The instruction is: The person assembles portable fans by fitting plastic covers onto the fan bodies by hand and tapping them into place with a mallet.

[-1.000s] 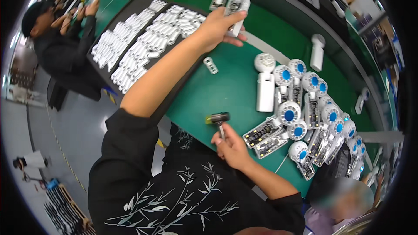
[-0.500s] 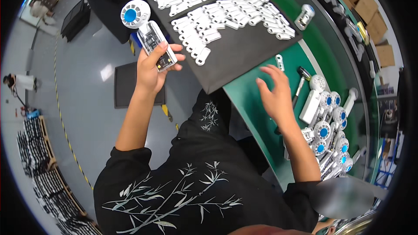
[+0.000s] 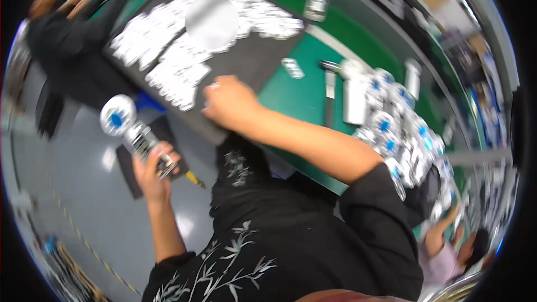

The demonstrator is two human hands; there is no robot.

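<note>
My left hand (image 3: 152, 169), at the left above the floor, is closed round the handle of a white handheld fan (image 3: 118, 116). The fan's round head has a blue centre, and its handle lies uncovered, showing the inner parts. My right hand (image 3: 232, 103) is over the near part of a black mat (image 3: 254, 59), beside rows of small white handle-shaped covers (image 3: 176, 75). Its fingers are curled, with a small white bit at their tips; blur hides what they hold.
A hammer (image 3: 329, 92) and a single white cover (image 3: 292, 68) lie on the green table (image 3: 307, 100). Many white fans with blue centres (image 3: 391, 128) are heaped on the right. A co-worker in black (image 3: 72, 50) is at the far left; another person (image 3: 450, 246) is at the lower right.
My right hand has gone left from above the green table to the mat, and its fingers have curled. The view has turned and blurred; my left hand still holds the fan, now lower in view.
</note>
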